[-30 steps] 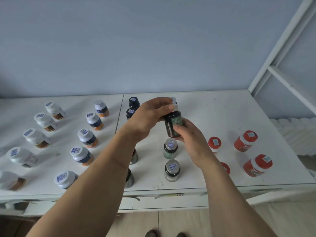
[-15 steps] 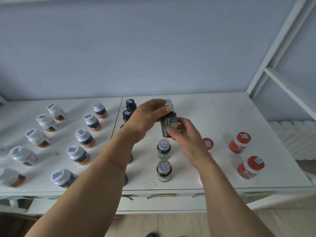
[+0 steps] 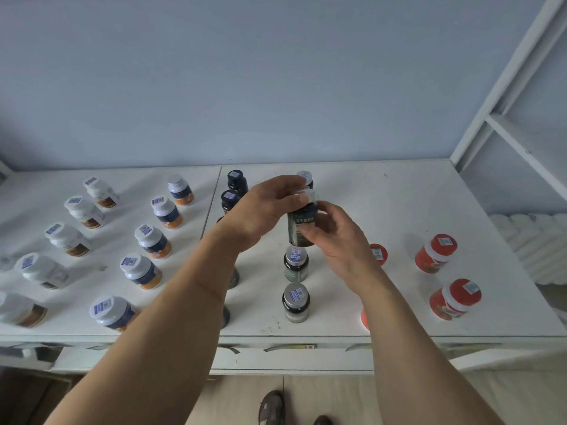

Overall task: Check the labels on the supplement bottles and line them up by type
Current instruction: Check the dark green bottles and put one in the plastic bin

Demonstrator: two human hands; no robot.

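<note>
**Dark green bottle held up over the middle column**

You have a dark green bottle [image 3: 302,223] lifted above the tabletop [image 3: 383,204], upright, its green label facing you. Your left hand [image 3: 264,210] comes in from above, fingers curled over its white cap. Your right hand [image 3: 334,237] pinches the bottle's body from the right side, thumb across the label.

Directly below the held bottle, two silver-capped green bottles [image 3: 296,266] stand one behind the other toward the near edge, and another like them [image 3: 305,177] shows just behind your left fingers. To the left of these, black-capped dark bottles [image 3: 236,180] form a column, the nearer ones mostly hidden under your left forearm. Further left, white-capped bottles with blue and orange labels [image 3: 159,240] run in a row, and beyond them a row of white bottles with brown labels [image 3: 69,239]. On the right, red-capped bottles [image 3: 437,253] stand apart from each other, two partly hidden by your right arm.
</note>
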